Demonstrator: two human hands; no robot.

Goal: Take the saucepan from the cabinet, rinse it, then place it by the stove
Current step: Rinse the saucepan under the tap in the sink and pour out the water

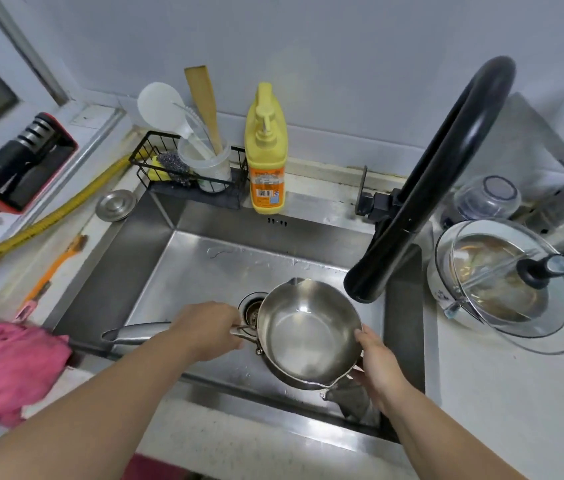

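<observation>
**Head view: a saucepan held over the sink**

The head camera looks down at two bare arms that reach out over a steel sink [204, 268]. The left hand [209, 330] is closed around the long handle of the saucepan [306, 332], close to where the handle meets the pot. The end of the handle sticks out to the left past the hand. The right hand [379, 365] holds the pot's rim and side on the near right, with the thumb on the rim. The shiny steel saucepan is up over the sink, tipped a little toward the person, so the inside shows. It has a small pouring lip on the far side and one on the near side. It hangs partly over the drain [250, 306].

A pink cloth [14, 368] lies on the counter to the left. An orange brush [48, 271] lies a bit farther back. To the right sits a pot with a glass lid [512, 282]. The black faucet [422, 188] bends over the sink, and its end is just beyond the saucepan on the right.

At the back of the sink stands a yellow soap bottle [266, 157]. Beside it is a black wire rack [183, 168] with a clear cup of tools in it.
</observation>
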